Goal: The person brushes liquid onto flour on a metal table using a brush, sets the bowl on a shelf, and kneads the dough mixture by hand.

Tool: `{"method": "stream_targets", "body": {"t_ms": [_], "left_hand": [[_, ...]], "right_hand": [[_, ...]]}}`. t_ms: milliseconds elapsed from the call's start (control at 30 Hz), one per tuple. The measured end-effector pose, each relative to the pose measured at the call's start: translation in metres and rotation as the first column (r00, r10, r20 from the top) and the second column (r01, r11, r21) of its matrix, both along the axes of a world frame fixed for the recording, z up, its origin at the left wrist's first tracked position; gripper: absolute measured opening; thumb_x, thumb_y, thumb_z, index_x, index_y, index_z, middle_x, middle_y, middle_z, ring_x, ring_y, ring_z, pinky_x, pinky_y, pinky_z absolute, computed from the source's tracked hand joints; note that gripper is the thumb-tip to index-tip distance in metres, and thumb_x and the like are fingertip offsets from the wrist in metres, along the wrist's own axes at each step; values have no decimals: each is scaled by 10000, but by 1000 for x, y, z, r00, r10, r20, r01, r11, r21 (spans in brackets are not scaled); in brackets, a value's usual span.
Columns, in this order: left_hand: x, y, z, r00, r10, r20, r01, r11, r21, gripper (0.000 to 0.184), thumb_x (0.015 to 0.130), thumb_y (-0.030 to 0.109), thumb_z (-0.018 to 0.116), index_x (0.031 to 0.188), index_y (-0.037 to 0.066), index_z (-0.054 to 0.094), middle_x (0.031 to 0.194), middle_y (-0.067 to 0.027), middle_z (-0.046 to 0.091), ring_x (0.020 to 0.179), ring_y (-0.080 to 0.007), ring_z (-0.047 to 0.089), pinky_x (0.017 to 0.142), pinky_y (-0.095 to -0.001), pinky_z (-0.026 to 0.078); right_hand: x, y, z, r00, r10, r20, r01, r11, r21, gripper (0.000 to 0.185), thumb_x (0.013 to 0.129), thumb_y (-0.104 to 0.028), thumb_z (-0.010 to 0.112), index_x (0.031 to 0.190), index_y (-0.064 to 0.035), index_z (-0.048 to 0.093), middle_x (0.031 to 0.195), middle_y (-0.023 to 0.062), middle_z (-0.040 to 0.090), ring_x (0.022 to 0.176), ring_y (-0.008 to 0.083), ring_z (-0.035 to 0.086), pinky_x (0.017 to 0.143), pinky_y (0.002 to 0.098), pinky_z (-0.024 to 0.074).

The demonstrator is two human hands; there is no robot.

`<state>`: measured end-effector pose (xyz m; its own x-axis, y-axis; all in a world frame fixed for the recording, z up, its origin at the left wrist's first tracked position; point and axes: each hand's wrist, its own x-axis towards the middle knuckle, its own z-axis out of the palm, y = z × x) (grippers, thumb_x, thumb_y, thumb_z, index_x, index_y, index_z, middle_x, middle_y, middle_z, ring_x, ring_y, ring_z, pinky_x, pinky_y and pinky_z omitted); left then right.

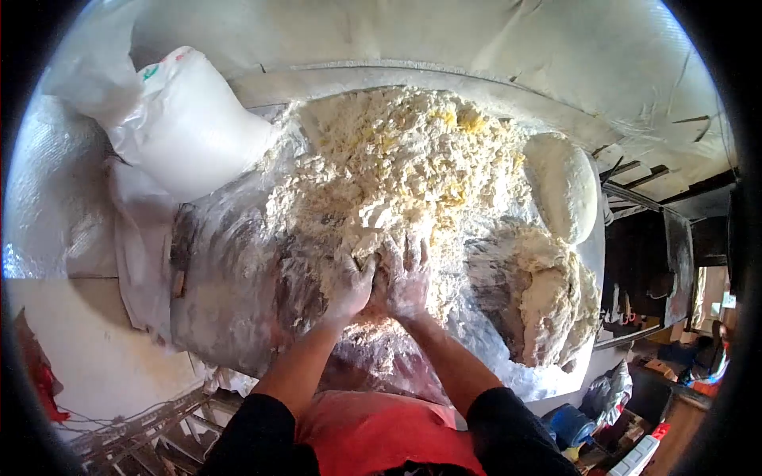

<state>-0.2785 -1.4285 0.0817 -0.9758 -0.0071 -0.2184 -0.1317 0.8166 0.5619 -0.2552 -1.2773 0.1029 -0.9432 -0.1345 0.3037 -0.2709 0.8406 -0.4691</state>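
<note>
A wide heap of crumbly, flour-coated dough (381,151) with yellow patches covers the back and middle of the floured work table (214,293). Both hands rest at its near edge, side by side and dusted with flour. My left hand (351,284) lies against the crumbs with its fingers apart. Just right of it, my right hand (406,282) has its fingers spread forward on the dough. A rough dough mass (556,305) sits on the table to the right of my hands.
A white sack (190,127) stands at the back left of the table. At the back right lies a smooth pale oblong mass (565,186). Beyond the right edge are dark shelving (647,262) and a blue container (570,426). A metal rack (159,436) stands at lower left.
</note>
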Motion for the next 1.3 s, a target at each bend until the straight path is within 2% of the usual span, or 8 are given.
{"method": "stream_targets", "body": {"t_ms": [167, 233, 267, 633, 800, 967, 1133, 1300], "left_hand": [[28, -26, 41, 988, -99, -117, 115, 983, 146, 771, 1030, 432, 550, 1556, -59, 274, 1514, -319, 417, 1418, -445, 397, 1199, -521, 287], [10, -28, 59, 962, -48, 270, -60, 924, 377, 833, 1005, 515, 573, 1571, -14, 267, 1582, -277, 295, 1490, -409, 283, 1215, -476, 267], [-5, -27, 57, 934, 89, 345, -231, 889, 395, 811, 1025, 527, 534, 1572, -7, 263, 1587, -238, 322, 1487, -366, 301, 1221, -454, 261], [-78, 12, -22, 822, -61, -566, 143, 984, 102, 448, 978, 260, 520, 1331, -13, 546, 1352, -267, 530, 1220, -465, 523, 1067, -567, 404], [-103, 18, -21, 885, 53, -462, 6, 992, 126, 585, 985, 416, 520, 1383, -13, 509, 1319, -285, 546, 1204, -463, 537, 1064, -562, 430], [-119, -3, 94, 931, 44, 363, -299, 665, 685, 588, 1039, 492, 506, 1369, 8, 551, 1324, -191, 624, 1035, -249, 683, 1102, -455, 440], [-6, -1, 96, 836, -530, -141, 518, 847, -114, 495, 996, 442, 544, 1334, 87, 615, 1270, -182, 638, 1261, -334, 545, 1060, -504, 454], [91, -8, 65, 746, -365, -557, 366, 924, -115, 519, 952, 469, 529, 1292, 97, 650, 1246, -158, 595, 1170, -363, 577, 1024, -547, 429]], "right_hand": [[28, 18, -11, 975, 100, 197, -120, 989, 91, 781, 966, -502, 600, 1621, -244, 263, 1687, 145, 196, 1534, 405, 208, 1191, 644, 259], [17, 33, 61, 819, 46, 572, -75, 997, 28, 865, 910, -574, 661, 1621, -278, 266, 1690, 199, 142, 1517, 414, 246, 1162, 616, 314], [15, 44, 55, 943, 28, 332, 11, 993, -114, 945, 859, -592, 718, 1620, -254, 271, 1678, 202, 188, 1502, 422, 269, 1170, 616, 298], [-94, 28, -4, 883, 49, 466, -52, 999, -6, 652, 953, -406, 489, 1573, -231, 396, 1641, 204, 293, 1489, 406, 314, 1213, 592, 241], [-112, 34, -21, 942, 51, 333, -64, 998, 28, 1054, 653, -474, 910, 1543, -193, 420, 1521, 172, 470, 1345, 382, 499, 1090, 642, 380], [-28, 21, 47, 989, 139, 43, -134, 986, -94, 931, 707, -621, 832, 1471, -196, 512, 1453, 158, 501, 1342, 395, 448, 1071, 633, 340], [84, 27, 52, 978, 195, 74, -187, 976, -110, 787, 768, -539, 814, 1437, -219, 553, 1435, 155, 497, 1339, 386, 449, 1105, 669, 304], [72, 38, 79, 972, 170, 162, -184, 980, 74, 677, 794, -432, 773, 1377, -144, 586, 1429, 179, 522, 1295, 401, 505, 1083, 634, 333]]}}
